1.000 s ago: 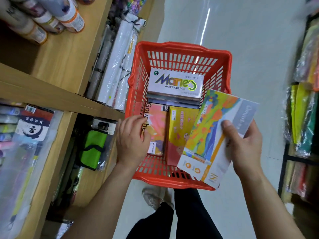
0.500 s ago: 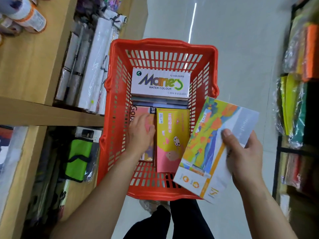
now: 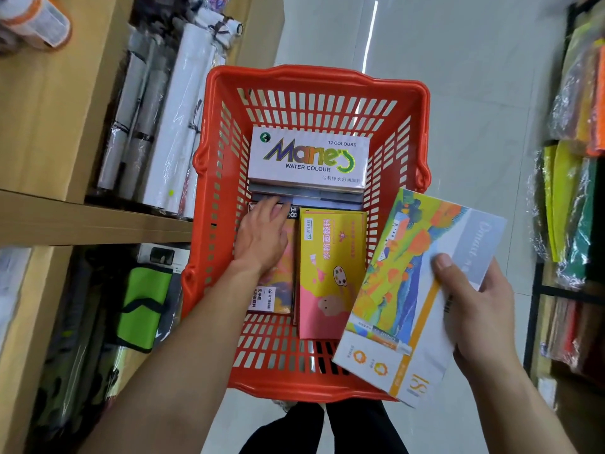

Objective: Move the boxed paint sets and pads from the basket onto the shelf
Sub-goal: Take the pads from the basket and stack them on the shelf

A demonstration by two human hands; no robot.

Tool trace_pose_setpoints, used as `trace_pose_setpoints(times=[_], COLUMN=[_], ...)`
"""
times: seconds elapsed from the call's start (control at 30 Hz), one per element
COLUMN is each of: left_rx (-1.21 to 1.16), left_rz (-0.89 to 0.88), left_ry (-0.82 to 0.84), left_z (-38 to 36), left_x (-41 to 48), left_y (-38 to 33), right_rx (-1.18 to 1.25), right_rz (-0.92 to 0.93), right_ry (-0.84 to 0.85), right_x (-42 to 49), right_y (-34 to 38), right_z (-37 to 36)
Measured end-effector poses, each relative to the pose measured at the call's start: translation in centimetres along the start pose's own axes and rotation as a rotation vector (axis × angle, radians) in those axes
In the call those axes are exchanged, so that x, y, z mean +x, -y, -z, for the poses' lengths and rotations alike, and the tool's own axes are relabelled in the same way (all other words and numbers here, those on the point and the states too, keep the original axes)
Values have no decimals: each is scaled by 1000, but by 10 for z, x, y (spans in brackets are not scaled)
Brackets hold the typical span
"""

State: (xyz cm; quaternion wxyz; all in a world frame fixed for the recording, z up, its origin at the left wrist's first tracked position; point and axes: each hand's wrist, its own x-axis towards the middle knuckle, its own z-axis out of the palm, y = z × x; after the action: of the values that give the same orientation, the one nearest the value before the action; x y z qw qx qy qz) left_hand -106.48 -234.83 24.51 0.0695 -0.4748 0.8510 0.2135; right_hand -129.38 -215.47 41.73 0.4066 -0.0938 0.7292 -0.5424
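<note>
A red plastic basket [image 3: 406,126] stands on the floor in front of me. Inside, a Marie's water colour box [image 3: 309,162] lies at the far end on top of flat grey pads [image 3: 327,199]. A yellow and pink paint box [image 3: 330,273] lies in the middle. Left of it is a pink gouache box [image 3: 276,290], and my left hand [image 3: 262,234] lies on its far end with fingers reaching over the edge. My right hand [image 3: 474,309] grips a colourful landscape-printed paint box [image 3: 406,283] over the basket's right rim.
Wooden shelves [image 3: 91,221] stand on the left with white paper rolls [image 3: 176,126] above and a green and black bag [image 3: 144,299] below. A rack of wrapped coloured paper [image 3: 576,198] is on the right. Pale tiled floor lies beyond the basket.
My left hand has gone from the basket's left rim down into the basket onto the pink gouache box. My right hand still holds the colourful box, now slightly lower.
</note>
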Motion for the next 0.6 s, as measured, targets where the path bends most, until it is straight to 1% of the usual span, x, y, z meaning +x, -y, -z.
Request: trace_pose_setpoints(times=[0.07, 0.23, 0.33, 0.5, 0.6], left_rx=[26, -25, 2, 4, 5], left_rz=[14, 79, 71, 118, 104], left_ry=[19, 35, 54, 44, 58], left_z=[-2, 5, 1, 0, 1], left_x=[-8, 0, -2, 3, 0], left_y=[-1, -3, -5, -7, -5], right_rx=[-12, -29, -44, -69, -64], right_rz=[4, 5, 0, -1, 2], right_ry=[5, 16, 23, 20, 11], right_x=[0, 1, 2, 2, 2], right_y=[1, 3, 3, 2, 2], right_z=[-1, -3, -2, -4, -5])
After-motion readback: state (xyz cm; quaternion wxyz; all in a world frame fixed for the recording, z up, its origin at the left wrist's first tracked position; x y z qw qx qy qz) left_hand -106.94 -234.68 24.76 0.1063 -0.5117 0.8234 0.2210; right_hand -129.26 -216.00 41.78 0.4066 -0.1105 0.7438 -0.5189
